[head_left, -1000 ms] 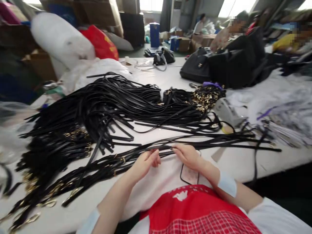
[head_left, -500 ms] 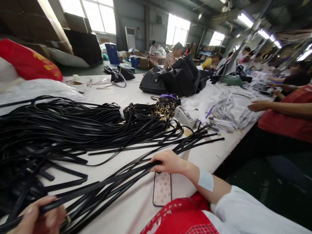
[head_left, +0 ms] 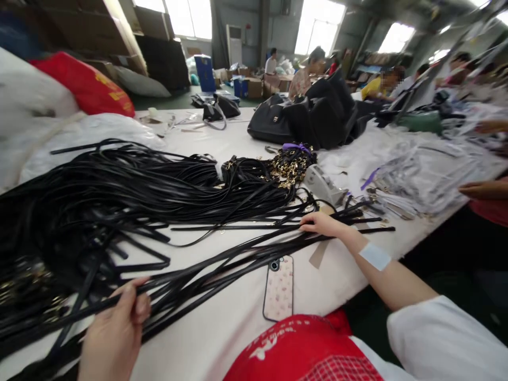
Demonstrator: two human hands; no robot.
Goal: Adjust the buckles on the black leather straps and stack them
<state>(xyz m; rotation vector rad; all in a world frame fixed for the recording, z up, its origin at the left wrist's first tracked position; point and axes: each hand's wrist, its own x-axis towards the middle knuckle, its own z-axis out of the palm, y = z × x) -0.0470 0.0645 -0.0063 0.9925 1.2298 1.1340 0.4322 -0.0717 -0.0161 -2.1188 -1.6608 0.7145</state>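
Long black straps (head_left: 178, 290) lie in a loose bundle slantwise across the white table (head_left: 226, 328). At lower left, my left hand (head_left: 117, 328) is closed around one strap, thumb on top, with others under it. My right hand (head_left: 323, 223) has its fingers curled down on the straps towards their right ends; how many it grips is hidden. Behind them spreads a large pile of black straps (head_left: 130, 185). Gold-coloured metal clasps (head_left: 289, 166) sit heaped at the pile's right end, with a purple tie on top.
A phone in a pink patterned case (head_left: 279, 291) lies near the table's front edge. Black bags (head_left: 301, 119) stand at the back, with clear plastic wrapping (head_left: 420, 159) to their right. A grey-white dispenser (head_left: 323, 182) is beyond my right hand. A co-worker's hand (head_left: 484, 189) shows at right.
My right hand has slid along the straps, away from me and to the right. My left hand has risen, still holding a strap. The view has turned slightly left.
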